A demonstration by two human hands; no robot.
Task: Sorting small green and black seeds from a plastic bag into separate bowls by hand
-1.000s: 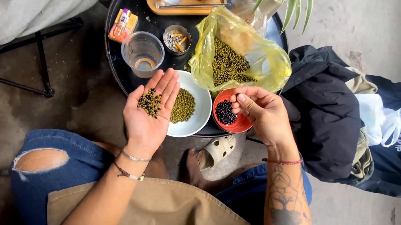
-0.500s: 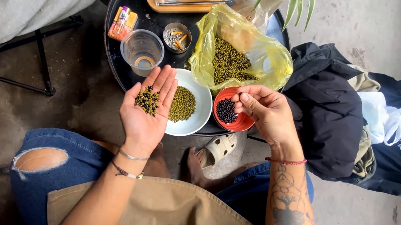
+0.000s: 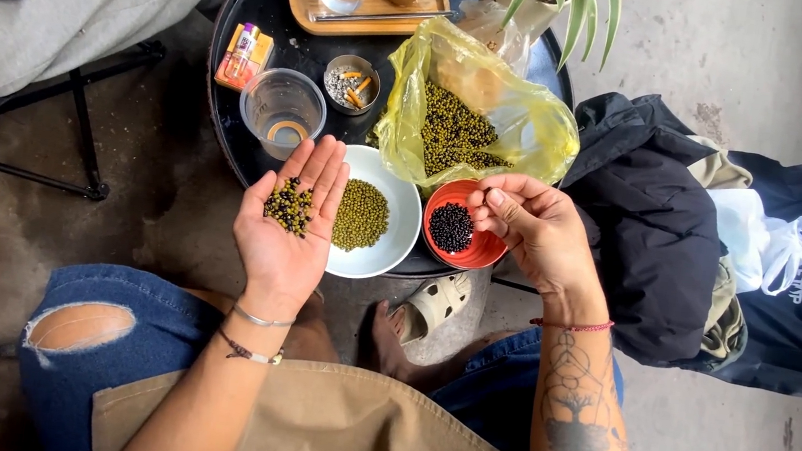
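Left hand [image 3: 289,223] flat, palm up, cupping mixed beans [image 3: 288,206] beside white bowl [image 3: 399,245]. Right hand [image 3: 531,230] pinched over red bowl [image 3: 478,253]; any grain between fingertips hidden. Both bowls on counter [image 3: 241,36].

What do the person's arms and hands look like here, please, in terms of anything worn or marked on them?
Both arms are bare. The left hand has two thin bracelets at the wrist, one silvery and one dark. The right hand has a thin red cord bracelet, and its forearm carries a dark line tattoo. A white sleeve edge shows near that elbow.
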